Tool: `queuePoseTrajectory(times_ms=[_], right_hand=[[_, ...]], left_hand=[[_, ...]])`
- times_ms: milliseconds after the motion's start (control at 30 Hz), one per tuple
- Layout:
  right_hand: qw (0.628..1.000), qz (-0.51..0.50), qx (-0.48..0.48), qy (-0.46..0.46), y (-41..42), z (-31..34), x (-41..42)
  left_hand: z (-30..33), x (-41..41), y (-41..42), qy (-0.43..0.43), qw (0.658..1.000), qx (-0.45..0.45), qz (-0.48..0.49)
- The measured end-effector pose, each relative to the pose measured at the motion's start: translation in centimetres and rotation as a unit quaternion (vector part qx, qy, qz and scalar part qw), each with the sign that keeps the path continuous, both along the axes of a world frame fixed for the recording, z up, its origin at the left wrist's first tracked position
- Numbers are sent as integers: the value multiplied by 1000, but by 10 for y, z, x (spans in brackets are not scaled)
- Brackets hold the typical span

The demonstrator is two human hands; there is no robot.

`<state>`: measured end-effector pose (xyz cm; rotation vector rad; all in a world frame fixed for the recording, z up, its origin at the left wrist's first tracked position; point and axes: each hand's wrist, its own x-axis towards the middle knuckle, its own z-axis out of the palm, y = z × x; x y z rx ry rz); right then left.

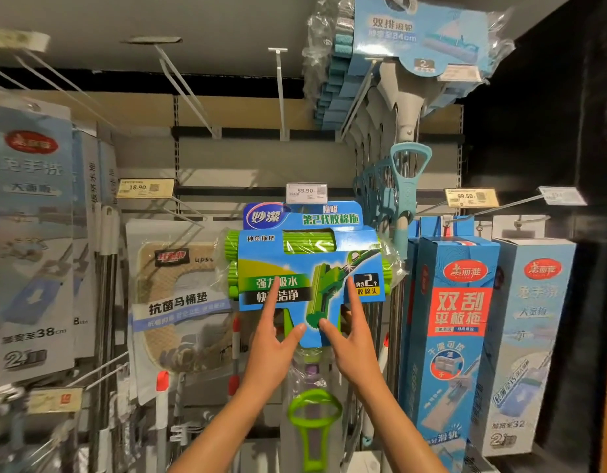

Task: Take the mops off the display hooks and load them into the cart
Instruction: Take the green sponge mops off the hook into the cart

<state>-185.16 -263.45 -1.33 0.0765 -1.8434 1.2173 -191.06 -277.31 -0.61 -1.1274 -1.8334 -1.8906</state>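
Both hands frame the green mop's (309,268) card header from below: the left hand (273,339) at its 7 o'clock, forefinger straight against the card face and thumb under the bottom edge, the right hand (350,336) at its 5 o'clock, forefinger up the card's side and thumb below. Fingers are spread, cradling more than clamping; whether the hidden fingers curl behind the card I cannot tell. That two-sided hold likely serves to lift the header up and off its hook. The mop hangs at centre, its green handle loop (314,414) at 6 o'clock, a price tag (306,192) at 12. Blue boxed mops (455,319) hang at 3 o'clock, a toilet-seat pad pack (179,295) at 9, and a blue sponge mop (421,39) at 1 o'clock. No cart is in view.
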Motion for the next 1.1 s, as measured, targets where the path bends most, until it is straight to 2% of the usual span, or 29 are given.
queuePoseTrajectory(times_ms=[633, 1100], right_hand=[[1000, -4, -11, 5, 2, 5, -13], [999, -7, -26, 21, 2, -4, -5]], left_hand=[[9, -14, 2, -31, 999, -14, -18], [1, -11, 1, -10, 999, -31, -11]])
